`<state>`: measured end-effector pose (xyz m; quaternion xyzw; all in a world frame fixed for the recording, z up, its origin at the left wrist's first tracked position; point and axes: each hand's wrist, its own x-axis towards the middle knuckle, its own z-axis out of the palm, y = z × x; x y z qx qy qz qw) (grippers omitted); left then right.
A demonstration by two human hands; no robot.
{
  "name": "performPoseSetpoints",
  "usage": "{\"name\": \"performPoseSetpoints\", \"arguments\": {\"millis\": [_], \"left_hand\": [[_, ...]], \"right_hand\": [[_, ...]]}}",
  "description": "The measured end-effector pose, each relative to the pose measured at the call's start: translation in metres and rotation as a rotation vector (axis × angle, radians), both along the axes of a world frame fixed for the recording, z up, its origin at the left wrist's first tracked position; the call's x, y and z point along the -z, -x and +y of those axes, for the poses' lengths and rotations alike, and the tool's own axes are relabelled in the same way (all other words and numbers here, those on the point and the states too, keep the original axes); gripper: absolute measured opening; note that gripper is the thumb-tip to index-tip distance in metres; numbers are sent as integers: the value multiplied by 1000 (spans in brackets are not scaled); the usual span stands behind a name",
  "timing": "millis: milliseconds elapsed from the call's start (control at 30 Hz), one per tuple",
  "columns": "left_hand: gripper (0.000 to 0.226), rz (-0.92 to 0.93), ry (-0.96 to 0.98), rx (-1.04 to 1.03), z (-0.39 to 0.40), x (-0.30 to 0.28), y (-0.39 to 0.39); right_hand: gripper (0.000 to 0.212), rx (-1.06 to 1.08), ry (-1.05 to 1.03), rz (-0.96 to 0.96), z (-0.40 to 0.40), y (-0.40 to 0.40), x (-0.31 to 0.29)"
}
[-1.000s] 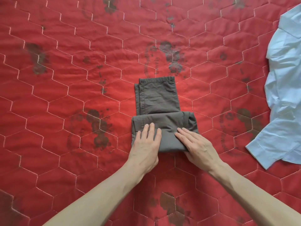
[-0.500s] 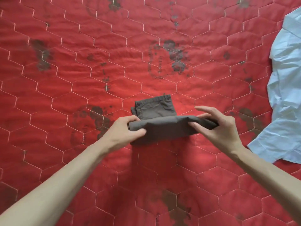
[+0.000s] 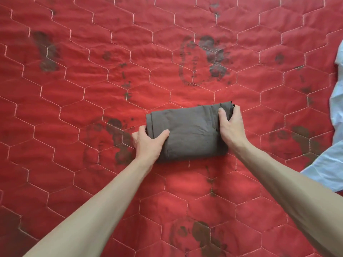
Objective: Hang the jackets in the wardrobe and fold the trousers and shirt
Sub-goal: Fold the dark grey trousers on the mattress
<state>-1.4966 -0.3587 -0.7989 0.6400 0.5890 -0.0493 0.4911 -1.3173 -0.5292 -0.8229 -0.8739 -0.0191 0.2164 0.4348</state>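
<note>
The dark grey-brown trousers (image 3: 189,130) lie folded into a compact rectangular bundle on the red quilted bedspread (image 3: 92,89), a little right of centre. My left hand (image 3: 148,143) grips the bundle's left end, thumb on top and fingers tucked round the edge. My right hand (image 3: 231,125) grips the right end, thumb on top and fingers wrapped round the far corner. A light blue shirt (image 3: 332,164) lies spread out at the right edge, mostly out of frame.
The bedspread has white hexagon stitching and dark faded print patches. It fills the whole view around the bundle. No jackets or wardrobe are in sight.
The near folded part of the trousers was lifted by both hands and turned over onto the far part, making one bundle. Both hands now hold its ends. The view shifted left.
</note>
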Motion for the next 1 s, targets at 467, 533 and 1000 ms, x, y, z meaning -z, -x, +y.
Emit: {"name": "performPoseSetpoints", "arguments": {"millis": [467,533,1000], "left_hand": [[61,-128,135,-128,-1,-2,-1],[58,-202,247,-191,0,3,1],[44,-382,679,-319,-8,-13,21]], "right_hand": [[41,64,31,-43,5,34,-1],[36,125,-3,11,5,32,-1],[26,-94,-269,307,-19,19,-21]]}}
